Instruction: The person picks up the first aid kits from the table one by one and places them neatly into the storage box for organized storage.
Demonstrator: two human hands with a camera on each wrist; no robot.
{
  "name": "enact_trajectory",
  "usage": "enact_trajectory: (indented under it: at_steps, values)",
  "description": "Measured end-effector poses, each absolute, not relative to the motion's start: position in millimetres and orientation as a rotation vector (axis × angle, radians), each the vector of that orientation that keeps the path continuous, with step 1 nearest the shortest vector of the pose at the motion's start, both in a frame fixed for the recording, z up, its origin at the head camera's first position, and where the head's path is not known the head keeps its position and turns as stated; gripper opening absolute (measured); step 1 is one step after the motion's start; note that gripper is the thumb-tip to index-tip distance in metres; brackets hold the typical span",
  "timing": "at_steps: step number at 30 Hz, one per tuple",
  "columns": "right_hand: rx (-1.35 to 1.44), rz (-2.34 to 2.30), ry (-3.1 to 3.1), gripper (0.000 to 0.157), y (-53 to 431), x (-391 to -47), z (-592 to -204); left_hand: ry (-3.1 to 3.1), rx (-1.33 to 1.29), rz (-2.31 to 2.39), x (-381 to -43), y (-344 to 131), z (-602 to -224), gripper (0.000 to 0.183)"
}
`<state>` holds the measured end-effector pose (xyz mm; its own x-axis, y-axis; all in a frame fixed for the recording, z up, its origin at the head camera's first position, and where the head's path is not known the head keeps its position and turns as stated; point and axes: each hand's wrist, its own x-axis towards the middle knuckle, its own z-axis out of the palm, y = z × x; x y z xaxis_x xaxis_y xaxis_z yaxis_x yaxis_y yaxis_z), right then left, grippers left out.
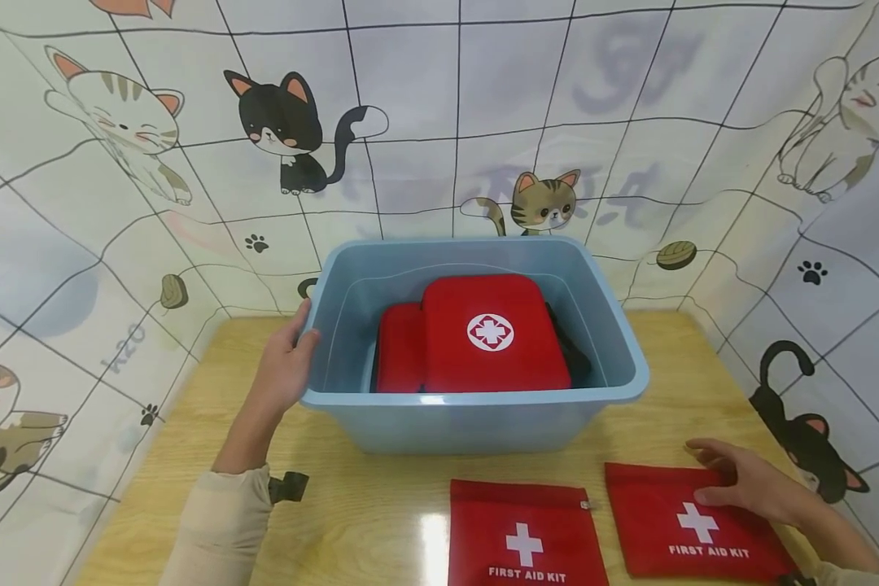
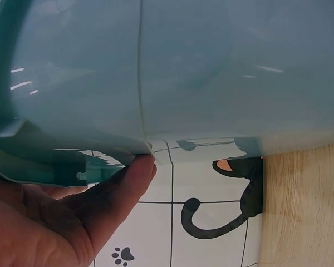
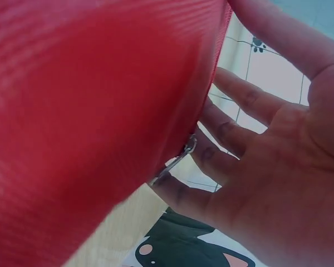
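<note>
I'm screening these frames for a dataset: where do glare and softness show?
Head view: bright glare on the tabletop, a small glint along the front rim of the blue bin; left wrist view: short white highlights on the bin's wall; right wrist view: the red pouch looks soft, the right hand clearer.

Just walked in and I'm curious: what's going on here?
A person's left grip holds the left side of a blue bin with red cases inside. The right grip is over a red pouch on the wooden table, in front of the bin. A second red pouch lies to its left.
</note>
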<state>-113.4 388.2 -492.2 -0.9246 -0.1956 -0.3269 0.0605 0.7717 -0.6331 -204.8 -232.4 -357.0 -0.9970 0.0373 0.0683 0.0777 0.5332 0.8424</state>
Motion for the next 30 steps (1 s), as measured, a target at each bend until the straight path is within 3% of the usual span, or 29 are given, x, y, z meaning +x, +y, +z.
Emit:
enact_trajectory:
  at_steps: [15, 30]
  values:
    - [-0.068, -0.905, 2.577, 0.079, 388.3, -118.8, -490.8, -2.693, -0.104, -1.512, -205.8, -233.5, -355.3, 0.056]
    - [-0.045, -0.993, 2.524, 0.05, 406.8, -128.6, -460.1, -2.696, -0.098, -1.509, -205.5, -234.3, -354.0, 0.057]
